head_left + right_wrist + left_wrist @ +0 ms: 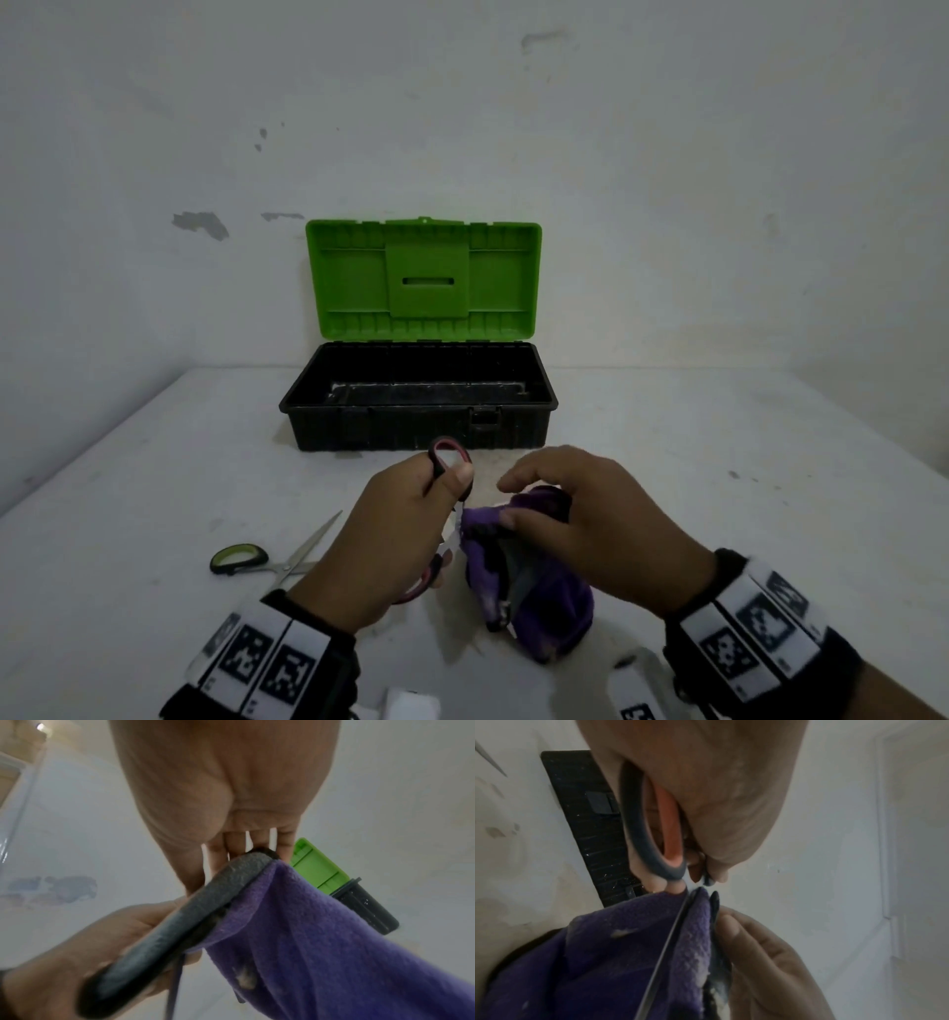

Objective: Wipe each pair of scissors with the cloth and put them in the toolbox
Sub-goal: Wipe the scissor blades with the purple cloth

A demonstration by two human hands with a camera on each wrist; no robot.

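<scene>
The black toolbox (416, 411) is seen open at the back of the table (719, 462), its green lid (423, 280) raised, and no scissors can be made out inside, so nothing appears to be stowed yet. The red-handled scissors (445, 462) are held by the left hand (380, 545), whose grip is clamped round the handles, while the purple cloth (534, 580) is pinched about the blades by the right hand (580, 519); wiping of this pair is judged to be under way. The green-handled scissors (241, 559) are left lying on the table to the left, untouched and well apart from the box. Open table is left between hands and toolbox, though the box's front wall must be cleared
</scene>
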